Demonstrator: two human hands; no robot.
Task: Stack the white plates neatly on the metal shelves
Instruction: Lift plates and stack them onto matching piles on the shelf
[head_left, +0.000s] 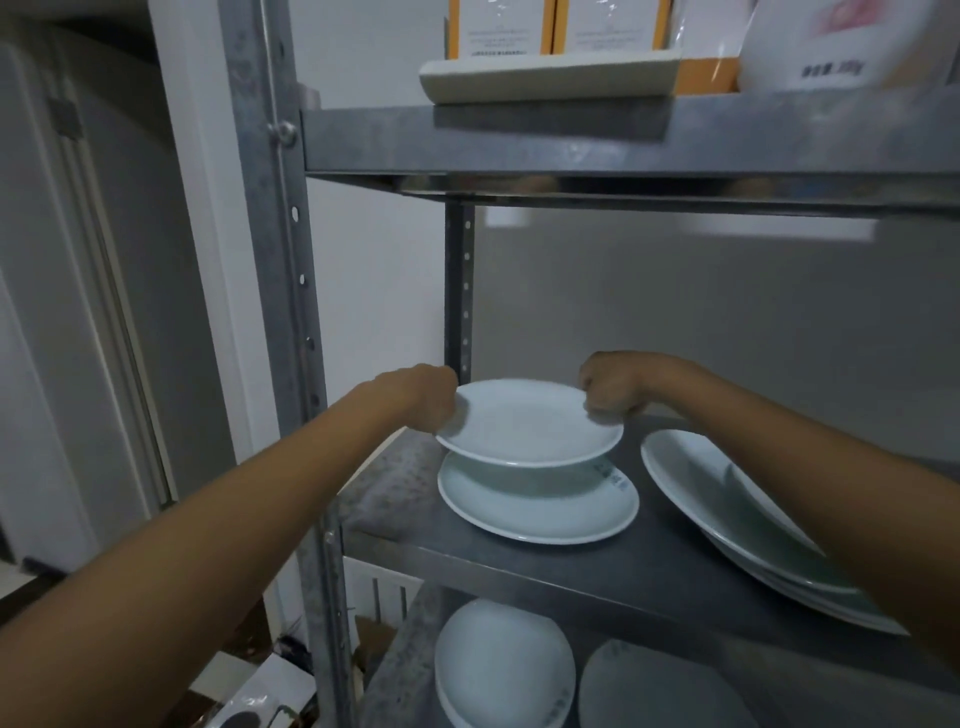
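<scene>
Directly above its target, a white plate (530, 423) hangs roughly level between a person's two hands at the middle shelf (519, 566) of a galvanised metal rack (280, 260). The left hand (428, 400) pinches the plate's left rim with fingers curled at the edge. The right hand (615, 389) grips the opposite rim, knuckles up, so the plate spans the gap between them and neither hand is nearer. Being round, it has no long axis to line up. Just beneath it a second white plate (540, 506) lies flat on the shelf, set slightly nearer the person and to the right. The held plate looks to need only a short drop, eased forward, to nest squarely. Whether the far edges already touch cannot be told. To the right on the same shelf, a stack of larger white plates (727, 512) runs under the right forearm, partly hidden. On the lower shelf (410, 654) sit a pile of white dishes (498, 660) and a grey dish (649, 686) beside it. The upper shelf (571, 140) carries a cream tray (550, 75) and orange-edged boxes (498, 26).
</scene>
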